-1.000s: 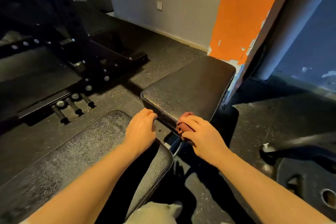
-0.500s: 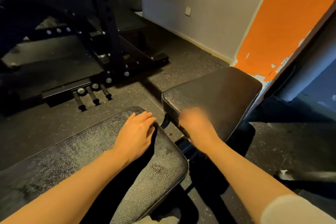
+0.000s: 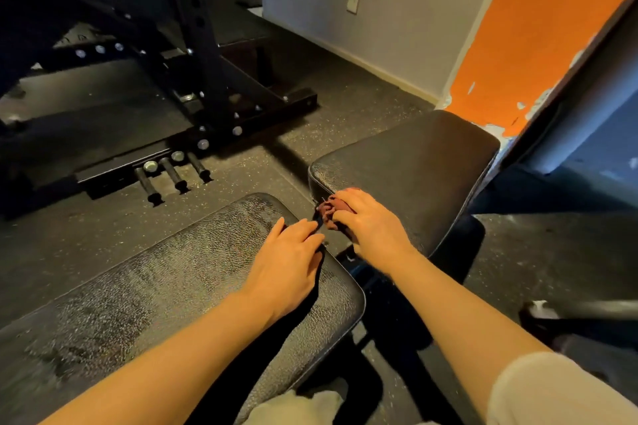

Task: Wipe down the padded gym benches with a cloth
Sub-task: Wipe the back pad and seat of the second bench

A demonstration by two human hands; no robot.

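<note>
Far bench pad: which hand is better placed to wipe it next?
Probably the right hand: its fingers already grip the cloth at that far pad's near edge. The left hand rests cloth-free on the near pad.

The cloth (image 3: pixel 333 212) under my right hand (image 3: pixel 373 228) is a dull reddish brown. Both bench pads (image 3: pixel 414 169) are black with a fine crackled grain that glints pale. The floor (image 3: pixel 345 114) is dark grey, flecked lighter. One wall (image 3: pixel 552 28) is orange, chipped white; my sleeve (image 3: pixel 552 393) is off-white.

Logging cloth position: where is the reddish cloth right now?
In the head view, right of centre: the reddish cloth is bunched under the right hand at the near corner of the far bench pad.
</note>
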